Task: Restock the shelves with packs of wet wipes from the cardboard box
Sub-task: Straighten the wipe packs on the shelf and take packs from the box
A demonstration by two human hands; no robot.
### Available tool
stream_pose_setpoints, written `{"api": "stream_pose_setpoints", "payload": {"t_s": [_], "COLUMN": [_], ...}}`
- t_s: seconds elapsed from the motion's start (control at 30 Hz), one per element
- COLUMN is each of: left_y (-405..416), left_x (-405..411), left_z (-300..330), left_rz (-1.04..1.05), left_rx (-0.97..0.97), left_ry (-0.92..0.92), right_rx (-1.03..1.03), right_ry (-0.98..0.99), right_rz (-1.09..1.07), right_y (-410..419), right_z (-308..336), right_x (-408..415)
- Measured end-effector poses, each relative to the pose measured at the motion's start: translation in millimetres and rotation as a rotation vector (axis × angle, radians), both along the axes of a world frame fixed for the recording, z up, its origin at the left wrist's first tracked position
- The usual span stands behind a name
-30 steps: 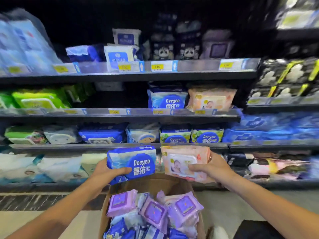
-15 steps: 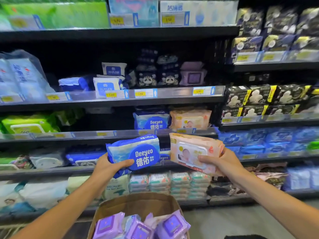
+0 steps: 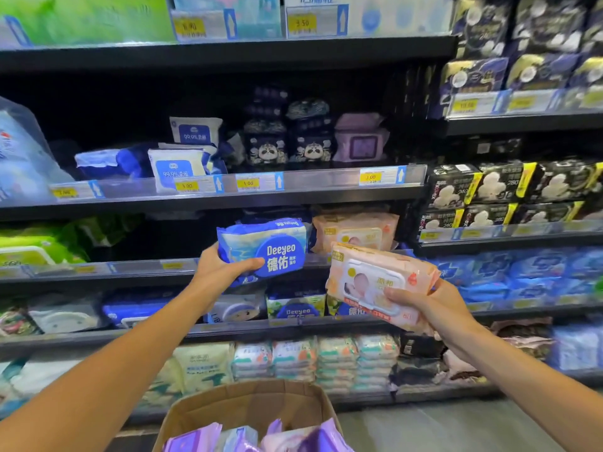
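Nearest, cardboard box (image 3: 251, 402) with purple packs (image 3: 195, 440). Above, left hand (image 3: 222, 269) gripping blue pack (image 3: 264, 251), right hand (image 3: 434, 308) gripping pink pack (image 3: 378, 282), both raised before the shelf (image 3: 130, 272); matching packs (image 3: 355, 231) behind.

So the cardboard box (image 3: 251, 406) sits low in front, wipes packs (image 3: 208, 440) inside it. Shelves (image 3: 228, 197) stand behind it. Left hand (image 3: 218, 272) holds the Deeyeo pack (image 3: 264, 249) up front of the third shelf down; right hand (image 3: 434, 308) holds the baby wipes pack (image 3: 378, 282) just to its right, with matching packs (image 3: 355, 230) on the shelf behind.
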State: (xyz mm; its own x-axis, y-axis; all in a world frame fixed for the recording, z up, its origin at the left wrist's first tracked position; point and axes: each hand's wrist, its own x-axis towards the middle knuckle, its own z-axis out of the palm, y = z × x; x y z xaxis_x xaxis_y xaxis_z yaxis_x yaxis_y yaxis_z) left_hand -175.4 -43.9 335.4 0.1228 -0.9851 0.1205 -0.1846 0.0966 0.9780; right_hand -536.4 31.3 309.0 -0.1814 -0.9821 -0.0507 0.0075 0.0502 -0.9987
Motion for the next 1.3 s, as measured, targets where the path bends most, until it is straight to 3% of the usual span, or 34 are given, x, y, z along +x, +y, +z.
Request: {"api": "stream_pose_setpoints", "payload": {"t_s": [0.37,1.0,1.3], "left_y": [-43,-107,-122], "left_x": [-5,12,15], "left_z": [7,6,8], "left_rz": [-0.088,-0.07,-0.032], "left_rx": [-0.014,0.004,0.019], "left_ry": [0.084,-0.168,-0.444], "right_rx": [-0.061,-0.074,-0.074], "right_ry": [-0.108,-0.115,-0.117], "right_rz": [0.059,0.051,0.061], "right_y": [-4,-9,-19], "right_z": [-8,-13,-16], "right_x": [9,12,14]}}
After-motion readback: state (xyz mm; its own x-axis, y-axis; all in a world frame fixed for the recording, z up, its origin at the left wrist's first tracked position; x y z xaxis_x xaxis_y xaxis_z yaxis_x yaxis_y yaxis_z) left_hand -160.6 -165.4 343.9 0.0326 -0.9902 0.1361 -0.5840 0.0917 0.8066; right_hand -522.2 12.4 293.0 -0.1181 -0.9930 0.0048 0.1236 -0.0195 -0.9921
